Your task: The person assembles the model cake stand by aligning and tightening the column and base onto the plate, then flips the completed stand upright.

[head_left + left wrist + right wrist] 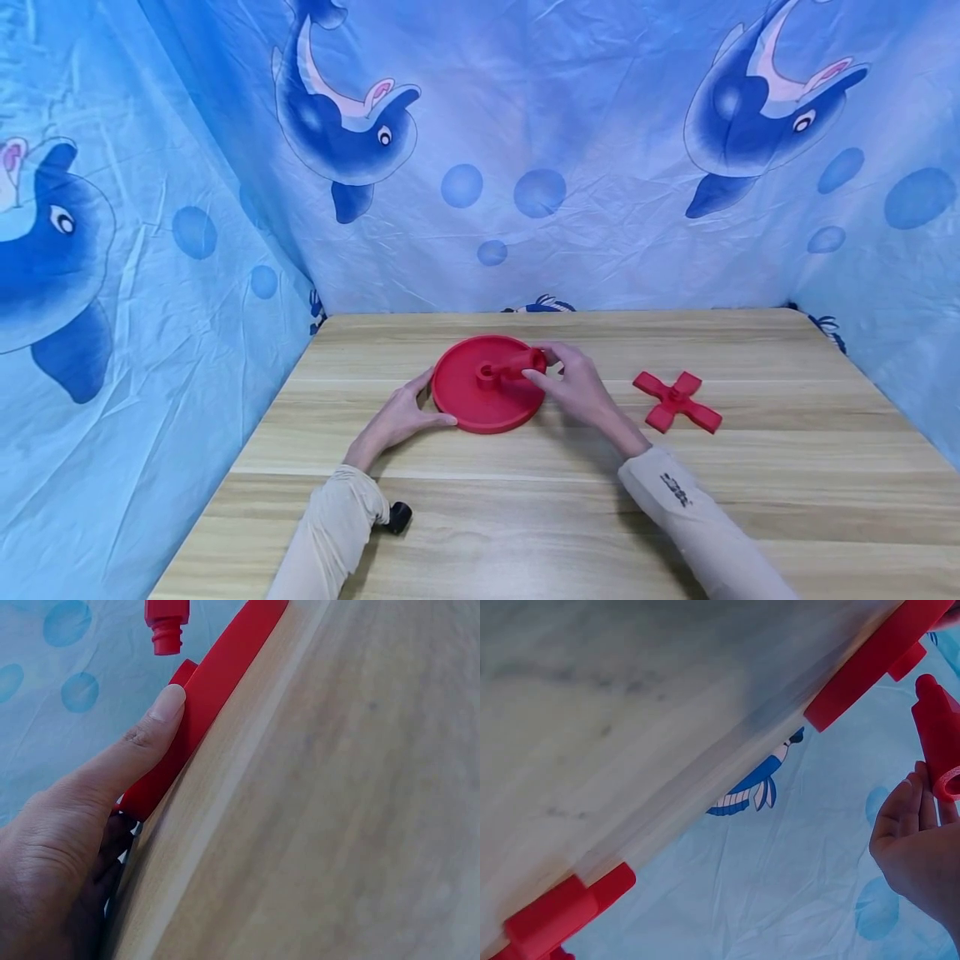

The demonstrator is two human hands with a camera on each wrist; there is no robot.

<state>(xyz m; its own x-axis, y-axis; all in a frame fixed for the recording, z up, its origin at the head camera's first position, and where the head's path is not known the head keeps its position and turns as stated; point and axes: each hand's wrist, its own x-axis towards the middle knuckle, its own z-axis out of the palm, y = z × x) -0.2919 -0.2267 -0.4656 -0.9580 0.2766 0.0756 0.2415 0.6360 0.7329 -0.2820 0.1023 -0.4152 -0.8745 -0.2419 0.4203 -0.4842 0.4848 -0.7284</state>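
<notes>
A red round base (pixel 472 408), like a shallow disc with a raised rim, lies flat on the table. A short hollow socket (pixel 487 380) stands at its middle. My left hand (pixel 396 418) holds the base by its left side, thumb on the near rim and fingers round the far side. Over the base's right half, my right hand (pixel 576 387) grips a red post (pixel 517 363) tilted above the surface. The post's threaded end (pixel 166 637) shows in the left wrist view, apart from the base. A round hole opens in its other end.
On the table (pixel 480 517) to the right lies a red cross-shaped piece (pixel 677 402) with a small stub at its centre. A black object (pixel 399 517) sits by the left sleeve. Blue dolphin-printed sheets (pixel 480 125) hang behind and at both sides.
</notes>
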